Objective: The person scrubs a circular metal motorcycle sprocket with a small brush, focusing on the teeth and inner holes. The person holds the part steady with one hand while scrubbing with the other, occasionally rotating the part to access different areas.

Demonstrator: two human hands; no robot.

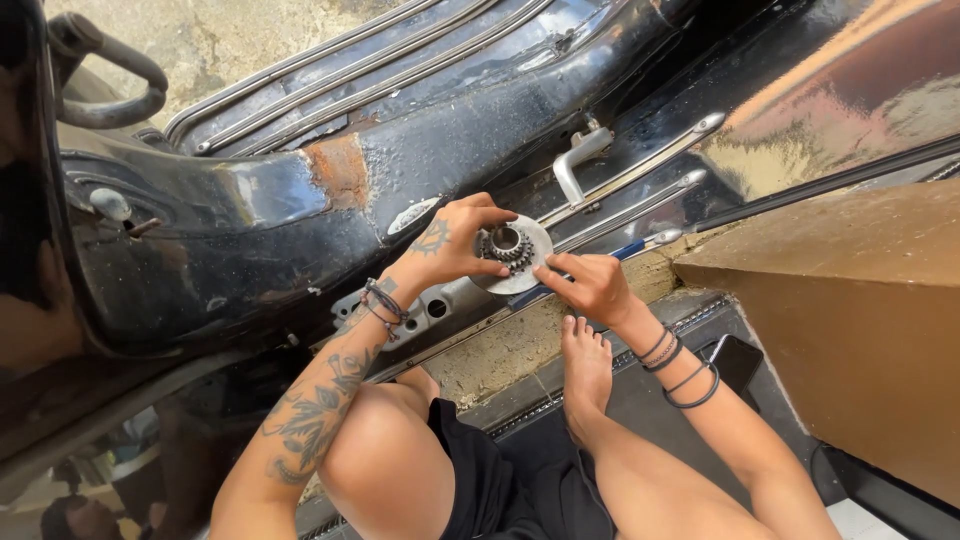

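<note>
Left hand (452,245) grips toothed metal disc (512,254); right hand (592,287), beside disc, fingers pinch its rim, possibly holding blue-handled tool (628,250).

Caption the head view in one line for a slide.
Left hand and right hand hold a round toothed metal part beside a rusty black vehicle body.

A small oval label (412,215), pale with dark markings, is fixed on the black vehicle body (250,240), just below its rust patch. A dark, unlit phone screen (738,360) is seen lying well to the right of that body. No packages or signs are shown.
</note>
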